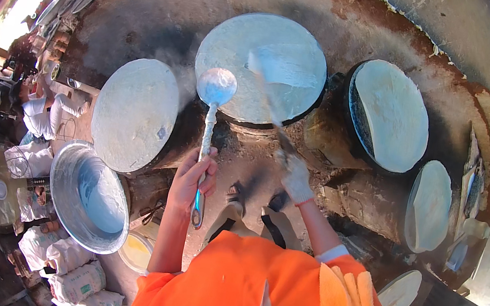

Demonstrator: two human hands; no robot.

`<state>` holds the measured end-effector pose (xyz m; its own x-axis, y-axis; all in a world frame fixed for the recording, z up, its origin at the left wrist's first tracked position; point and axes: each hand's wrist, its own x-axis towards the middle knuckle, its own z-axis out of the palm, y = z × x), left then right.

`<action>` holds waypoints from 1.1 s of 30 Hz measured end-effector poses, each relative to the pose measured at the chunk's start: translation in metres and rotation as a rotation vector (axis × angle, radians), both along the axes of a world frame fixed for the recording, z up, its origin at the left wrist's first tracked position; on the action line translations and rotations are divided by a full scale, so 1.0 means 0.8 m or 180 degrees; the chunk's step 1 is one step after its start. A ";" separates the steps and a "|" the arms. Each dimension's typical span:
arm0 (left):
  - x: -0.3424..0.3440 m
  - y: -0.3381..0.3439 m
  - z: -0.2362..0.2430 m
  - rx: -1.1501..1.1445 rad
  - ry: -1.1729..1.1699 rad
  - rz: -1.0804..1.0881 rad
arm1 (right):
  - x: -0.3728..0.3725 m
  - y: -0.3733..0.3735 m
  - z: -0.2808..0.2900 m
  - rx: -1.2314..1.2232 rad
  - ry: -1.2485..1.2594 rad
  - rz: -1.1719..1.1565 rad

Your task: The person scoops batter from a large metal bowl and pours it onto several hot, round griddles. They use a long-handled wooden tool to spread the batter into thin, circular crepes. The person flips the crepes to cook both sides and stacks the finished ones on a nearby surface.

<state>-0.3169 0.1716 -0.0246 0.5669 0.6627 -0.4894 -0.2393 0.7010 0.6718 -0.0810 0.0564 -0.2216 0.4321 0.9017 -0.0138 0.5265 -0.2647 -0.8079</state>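
My left hand (pixel 193 176) is closed round the handle of a metal ladle (pixel 217 87), its round bowl coated in white and held before the far middle griddle. My right hand (pixel 297 181), in a pale glove, grips a long flat spatula (pixel 285 143). That blade is motion-blurred and reaches over the same griddle (pixel 229 36). On its pale surface lies a thin whitish sheet (pixel 293 66), partly lifted or folded at the blade's tip; the exact contact is blurred. Steam drifts about the griddle's left side.
A round griddle (pixel 135 114) stands to the left. At right, one griddle (pixel 356 109) carries a folded pale flatbread (pixel 392 120), and a smaller round (pixel 430 205) lies beyond. A big metal basin (pixel 60 190) holds white batter (pixel 100 193). Filled white sacks (pixel 76 279) sit lower left.
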 end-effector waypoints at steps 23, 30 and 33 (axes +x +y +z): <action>0.015 0.112 -0.015 0.1264 0.1379 -0.1369 | -0.077 0.027 -0.066 0.0957 0.5239 -0.1236; 0.039 0.057 -0.039 0.0836 0.1189 -0.0780 | -0.152 0.039 -0.048 0.0808 0.1171 -0.1080; 0.040 0.067 -0.064 -0.0561 -0.0184 -0.0391 | -0.108 0.026 0.092 0.0170 0.3072 -0.0850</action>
<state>-0.2846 0.2252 -0.0755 0.6685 0.4940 -0.5560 -0.1794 0.8326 0.5240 -0.1670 0.0771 -0.1478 0.4456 0.7865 -0.4276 -0.4318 -0.2295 -0.8723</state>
